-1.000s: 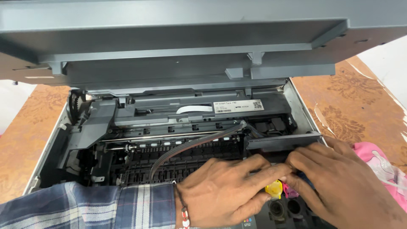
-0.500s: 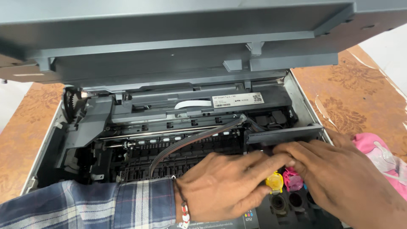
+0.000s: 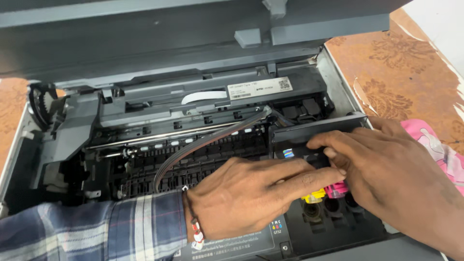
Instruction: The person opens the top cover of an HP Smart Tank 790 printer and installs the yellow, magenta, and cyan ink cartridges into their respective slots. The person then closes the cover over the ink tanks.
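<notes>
Evidently both hands were working at the black carriage latch (image 3: pixel 316 129) inside the opened printer (image 3: pixel 193 121), at its right end just above the ink tanks. The left hand (image 3: pixel 246 195), fingers extended and nearly flat with nothing gripped, lay across the tank cover, its fingertips pressing towards the latch's lower edge. The right hand (image 3: pixel 386 169) rested on the latch from the right, fingers curled over its front; whether it pinched anything underneath could not be told. By the look of it, the step in hand was handling that latch over the print heads. A next move would call for steady, even pressure from both sides without snagging the grey ink tube bundle (image 3: pixel 203 145) arching just beside the left fingers. Room was tight: the raised scanner lid (image 3: pixel 145 38) overhung close above, the yellow plug (image 3: pixel 314 195) and pink plug (image 3: pixel 336 189) sat right beneath the fingers, and the printer's side wall hemmed the right. A pink cloth (image 3: pixel 435 145) lay on the patterned surface (image 3: pixel 401 63) nearby.
</notes>
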